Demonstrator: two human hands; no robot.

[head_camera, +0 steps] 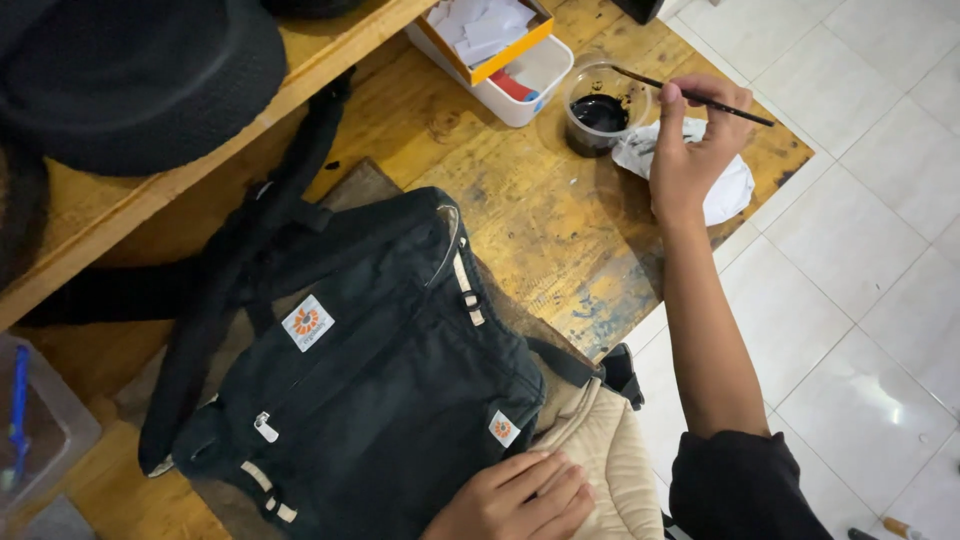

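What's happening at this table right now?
A person's right hand holds a thin brush with its tip at a clear cup of black liquid, above a white rag. The left hand rests on a black baby carrier with a beige lining, spread across the worn wooden table.

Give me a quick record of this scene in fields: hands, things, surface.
right hand: holds a thin brush, its tip at the cup
cup: clear, with black liquid
left hand: flat on the beige padding
bag: black fabric, straps, small white patches
rag: white, crumpled, under the right hand
surface: worn wooden table, white tile floor beside it
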